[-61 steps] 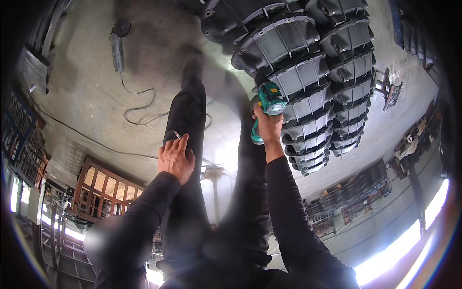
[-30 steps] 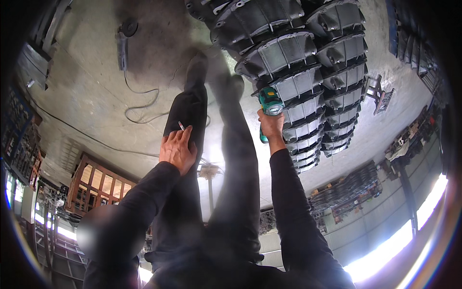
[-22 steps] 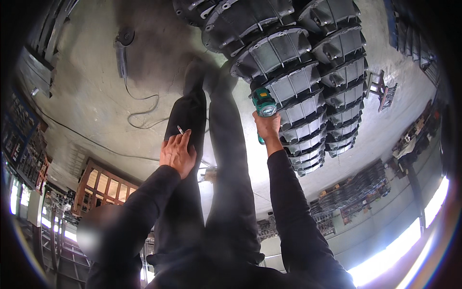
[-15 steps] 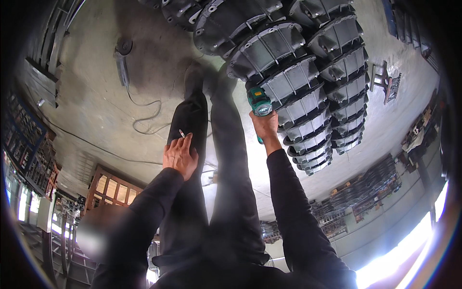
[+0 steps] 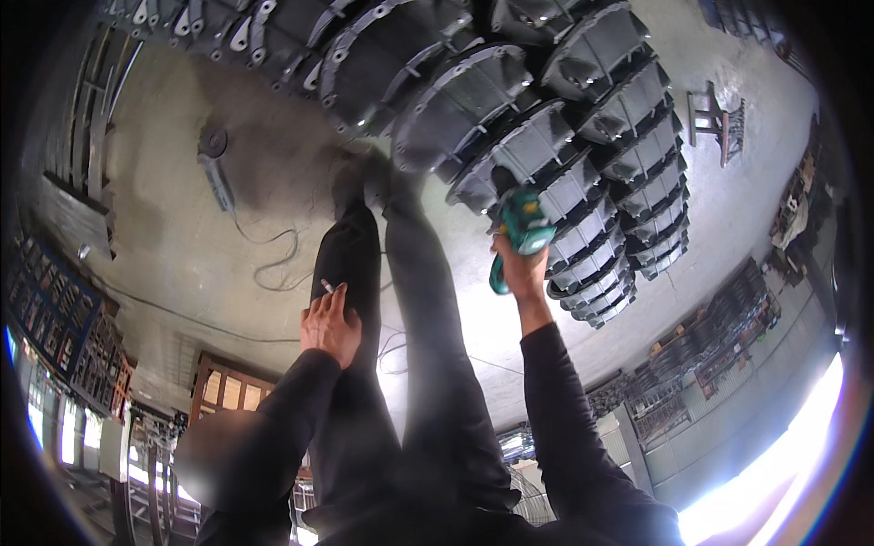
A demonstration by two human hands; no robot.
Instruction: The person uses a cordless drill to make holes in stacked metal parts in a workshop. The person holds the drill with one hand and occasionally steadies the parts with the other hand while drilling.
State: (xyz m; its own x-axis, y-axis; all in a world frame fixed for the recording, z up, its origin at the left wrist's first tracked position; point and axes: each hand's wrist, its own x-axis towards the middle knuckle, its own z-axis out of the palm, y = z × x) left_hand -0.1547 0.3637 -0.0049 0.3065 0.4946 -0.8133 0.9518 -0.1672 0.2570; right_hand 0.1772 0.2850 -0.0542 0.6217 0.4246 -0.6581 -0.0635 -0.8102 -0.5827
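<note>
My right hand (image 5: pixel 525 271) is wrapped round the grip of a green cordless drill (image 5: pixel 526 223). The drill's dark nose points away from me at a row of grey metal castings (image 5: pixel 537 141); whether its tip touches one I cannot tell. These ribbed, curved castings have bolt holes along their rims and stand closely nested in rows. Near my left thigh, my left hand (image 5: pixel 330 328) has its fingers slightly bent. A cigarette (image 5: pixel 328 287) sticks out between those fingers.
An angle grinder (image 5: pixel 217 177) lies on the floor at the left, its cord (image 5: pixel 273 264) curling toward my legs. Metal racks (image 5: pixel 82 318) stand further left, near a brown wooden frame (image 5: pixel 228 389). A small metal stand (image 5: pixel 719 123) sits at the far right.
The drill and my right hand have shifted right and slightly nearer to me, along the row. My left hand has dropped a little toward me, keeping the cigarette. The view has shifted too.
</note>
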